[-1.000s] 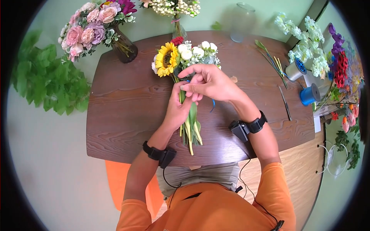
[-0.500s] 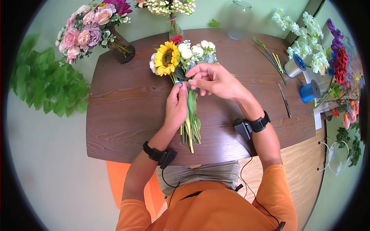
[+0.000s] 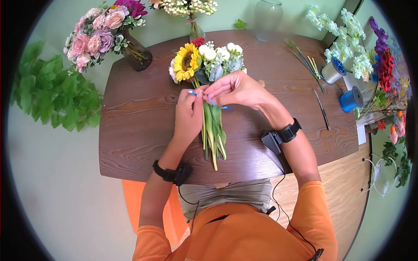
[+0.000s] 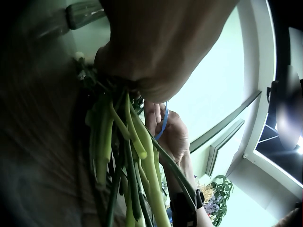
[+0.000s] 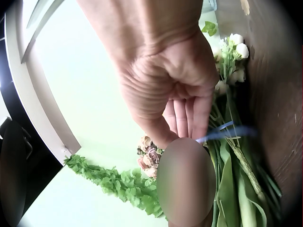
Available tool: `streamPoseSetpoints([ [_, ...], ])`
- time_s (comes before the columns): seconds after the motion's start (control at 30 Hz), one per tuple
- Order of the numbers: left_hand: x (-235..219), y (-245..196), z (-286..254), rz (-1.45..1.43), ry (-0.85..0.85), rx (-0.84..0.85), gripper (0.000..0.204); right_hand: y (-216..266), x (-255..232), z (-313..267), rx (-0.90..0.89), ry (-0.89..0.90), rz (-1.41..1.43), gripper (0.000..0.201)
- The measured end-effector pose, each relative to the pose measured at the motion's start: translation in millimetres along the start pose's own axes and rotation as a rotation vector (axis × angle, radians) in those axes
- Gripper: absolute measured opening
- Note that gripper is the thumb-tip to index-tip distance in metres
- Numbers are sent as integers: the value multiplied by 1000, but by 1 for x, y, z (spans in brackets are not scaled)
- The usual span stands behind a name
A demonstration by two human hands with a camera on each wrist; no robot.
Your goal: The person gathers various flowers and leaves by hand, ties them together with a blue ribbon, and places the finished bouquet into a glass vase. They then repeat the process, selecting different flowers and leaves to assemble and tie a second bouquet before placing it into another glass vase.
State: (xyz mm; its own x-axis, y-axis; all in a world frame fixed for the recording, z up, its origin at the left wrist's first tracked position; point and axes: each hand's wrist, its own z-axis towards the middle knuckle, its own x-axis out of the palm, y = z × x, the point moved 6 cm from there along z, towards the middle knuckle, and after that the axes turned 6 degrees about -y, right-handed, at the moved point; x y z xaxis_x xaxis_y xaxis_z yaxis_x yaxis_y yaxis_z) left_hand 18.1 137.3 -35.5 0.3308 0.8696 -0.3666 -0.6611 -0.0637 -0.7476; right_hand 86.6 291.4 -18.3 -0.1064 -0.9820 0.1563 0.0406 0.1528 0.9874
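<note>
A bouquet with a sunflower, white blooms and a red flower lies on the table, its green stems pointing toward the person. Narrow blue ribbon runs about the stems just below the flower heads. On the bouquet's left side, my left hand pinches one part of the ribbon between thumb and fingers. From the right, my right hand pinches the ribbon with thumb and fingertips close to the left fingertips. A blue ribbon loop shows between the hands in the left wrist view. The right wrist view shows the ribbon crossing the stems.
Spools of silver and blue ribbon stand at the table's right, near cut stems and a slim dark tool. Vases with pink roses and white berries, plus a clear glass vase, stand at the back.
My left hand has shifted left, away from the stems, with the ribbon at its fingertips. My right hand has come slightly left and down, and a blue ribbon loop now shows at its fingers.
</note>
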Motion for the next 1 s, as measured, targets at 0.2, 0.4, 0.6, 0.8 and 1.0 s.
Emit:
streamPoseSetpoints([
  [0.2,-13,6,22,-121,85,-142,24,-6,0,6,-112,-91,-118,9],
  [0.4,-30,12,40,-105,203,-87,28,-13,9,7,-87,-163,-157,10],
  [0.6,-42,7,37,-108,191,-163,23,-21,8,12,-190,-202,-56,13],
  [0.8,-48,-46,49,254,233,233,21,-20,13,6,-93,-292,-275,17],
  [1.0,-47,-59,56,163,244,226,19,-20,14,7,-200,-354,-173,17],
])
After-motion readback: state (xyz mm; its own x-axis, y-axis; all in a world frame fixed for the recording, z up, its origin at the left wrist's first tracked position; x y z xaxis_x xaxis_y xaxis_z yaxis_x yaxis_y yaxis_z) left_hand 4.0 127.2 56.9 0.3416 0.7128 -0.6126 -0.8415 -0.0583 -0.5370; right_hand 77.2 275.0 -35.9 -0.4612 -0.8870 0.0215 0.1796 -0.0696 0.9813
